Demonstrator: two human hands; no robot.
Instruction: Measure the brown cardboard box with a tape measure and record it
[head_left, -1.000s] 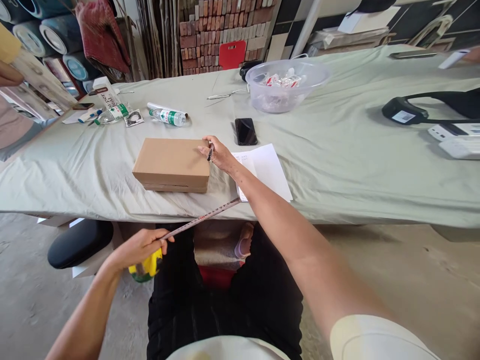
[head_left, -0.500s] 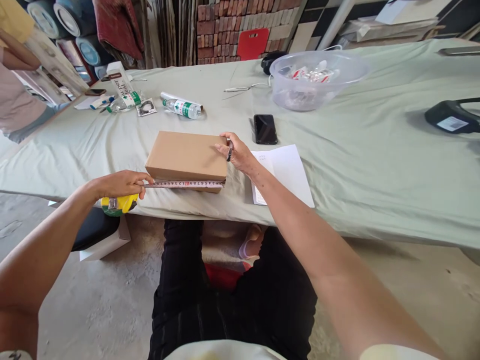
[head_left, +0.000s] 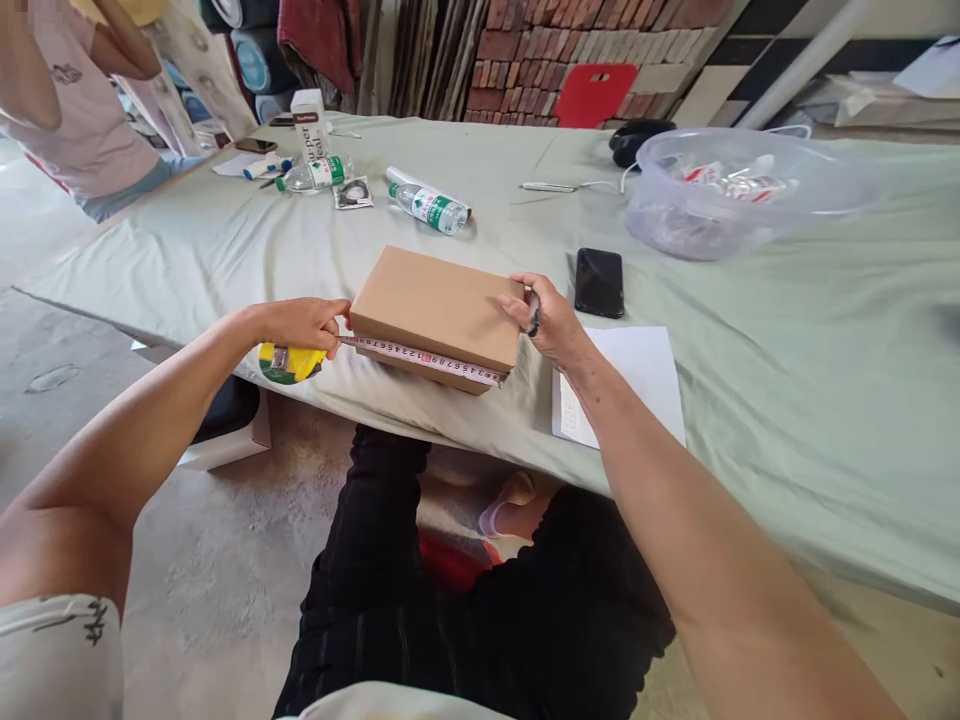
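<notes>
A closed brown cardboard box (head_left: pixel 442 300) lies on the cloth-covered table in front of me. The blade of a tape measure (head_left: pixel 294 362) runs along the box's long near side, its printed numbers facing me. My left hand (head_left: pixel 304 325) grips the tape at the box's left corner, with the yellow and green case hanging below the fingers near the table edge. At the opposite end, my right hand (head_left: pixel 547 318) clasps the box's right corner, thumb on top. A slim dark object, which looks like a pen (head_left: pixel 533 312), is tucked between its fingers.
Right of the box are white paper sheets (head_left: pixel 637 375) and a black phone (head_left: pixel 599 282). Behind stand a water bottle (head_left: pixel 429 207), a clear plastic basin (head_left: pixel 675 215) with wrapped items, and a white carton (head_left: pixel 309 125). Another person (head_left: pixel 112 140) is at the far left.
My view has swung left, so the table's things appear farther right. My left hand sits closer against the box's left end. Both hands keep their hold, and the tape stays along the near side.
</notes>
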